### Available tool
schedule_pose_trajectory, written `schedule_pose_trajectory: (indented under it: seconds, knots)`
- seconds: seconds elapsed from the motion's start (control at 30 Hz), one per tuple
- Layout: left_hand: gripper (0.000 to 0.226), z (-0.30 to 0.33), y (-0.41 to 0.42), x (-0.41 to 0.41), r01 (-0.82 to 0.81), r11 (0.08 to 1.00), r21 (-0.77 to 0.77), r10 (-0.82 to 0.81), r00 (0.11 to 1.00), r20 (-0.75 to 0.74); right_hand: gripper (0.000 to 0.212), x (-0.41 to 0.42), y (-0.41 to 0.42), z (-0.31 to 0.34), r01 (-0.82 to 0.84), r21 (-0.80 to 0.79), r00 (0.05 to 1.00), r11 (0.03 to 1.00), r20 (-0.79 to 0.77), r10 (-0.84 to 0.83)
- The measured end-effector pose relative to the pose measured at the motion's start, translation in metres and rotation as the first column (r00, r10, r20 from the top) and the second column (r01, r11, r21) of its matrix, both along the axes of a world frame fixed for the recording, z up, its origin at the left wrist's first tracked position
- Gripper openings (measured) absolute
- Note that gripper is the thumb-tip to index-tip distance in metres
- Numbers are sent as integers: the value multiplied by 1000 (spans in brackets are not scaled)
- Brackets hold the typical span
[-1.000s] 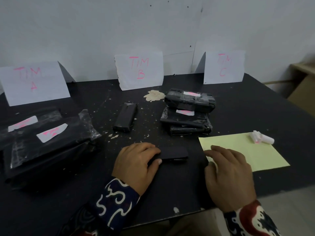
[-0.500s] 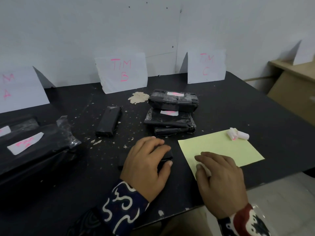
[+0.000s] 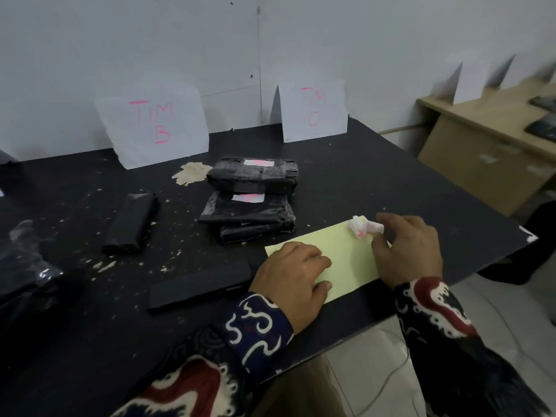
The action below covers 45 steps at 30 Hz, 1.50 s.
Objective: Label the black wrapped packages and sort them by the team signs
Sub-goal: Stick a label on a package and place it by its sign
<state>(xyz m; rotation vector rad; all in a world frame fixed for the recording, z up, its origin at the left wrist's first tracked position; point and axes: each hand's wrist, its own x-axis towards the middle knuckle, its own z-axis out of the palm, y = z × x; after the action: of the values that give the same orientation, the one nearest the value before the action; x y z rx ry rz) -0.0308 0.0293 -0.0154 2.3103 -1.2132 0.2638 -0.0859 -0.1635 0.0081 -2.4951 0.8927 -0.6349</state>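
On the black table (image 3: 376, 176) lies a yellow paper sheet (image 3: 346, 251). My left hand (image 3: 291, 281) rests on its near left corner, fingers loosely curled. My right hand (image 3: 409, 251) reaches over the sheet's right side, fingertips touching a small white marker with a pink tip (image 3: 365, 228). A flat unlabelled black package (image 3: 200, 284) lies just left of my left hand. Another unlabelled one (image 3: 131, 224) lies further back. A stack of three black packages (image 3: 251, 200), the upper two with white labels, sits between the TIM B sign (image 3: 153, 124) and TIM C sign (image 3: 314, 109).
Large black wrapped packages (image 3: 21, 275) sit at the left edge. Pale crumbs and a patch of scraped surface (image 3: 191, 173) dot the table. A wooden desk (image 3: 487, 145) with paper signs stands to the right; the table's right corner (image 3: 528, 236) is chipped.
My left hand let go of the flat black package and moved right onto the yellow sheet. My right hand reached forward to the white marker. The view swung right, dropping the TIM A sign.
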Motion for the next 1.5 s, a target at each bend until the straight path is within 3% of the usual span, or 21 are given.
schedule_pose_trajectory:
  seconds: [0.1,0.2,0.37,0.5,0.67,0.87,1.07,1.37,1.5]
  knots:
    - [30,-5,-1,1,7,1000,11,-6,1000,-13,34,8,-9,-2,-24,-22,993,999,-119,21]
    - [31,-7,-1,2,5,1000,-1,-5,999,-35,24,10,-15,-5,-4,-27,992,1000,-129,0]
    - [32,-9,-2,2,12,1000,-11,-12,998,-55,14,9,-18,-6,49,85,995,995,81,-56]
    - [33,-9,-2,2,19,1000,-20,-20,999,-46,21,4,-10,-3,27,153,980,988,190,-56]
    - [36,-5,-1,-2,19,999,-30,-20,999,-33,17,2,1,-3,-59,152,991,987,128,40]
    - [33,16,-10,-4,-86,978,-191,71,994,-84,18,-10,19,3,-223,232,969,947,160,189]
    - [51,16,-21,9,-103,988,-112,84,983,-162,7,-21,26,6,-393,256,915,883,202,349]
    - [10,12,-19,4,-140,980,-141,121,983,-138,7,-23,26,5,-414,355,892,838,340,297]
    - [8,10,-19,4,-179,970,-167,156,978,-140,7,-23,28,4,-382,336,906,861,318,278]
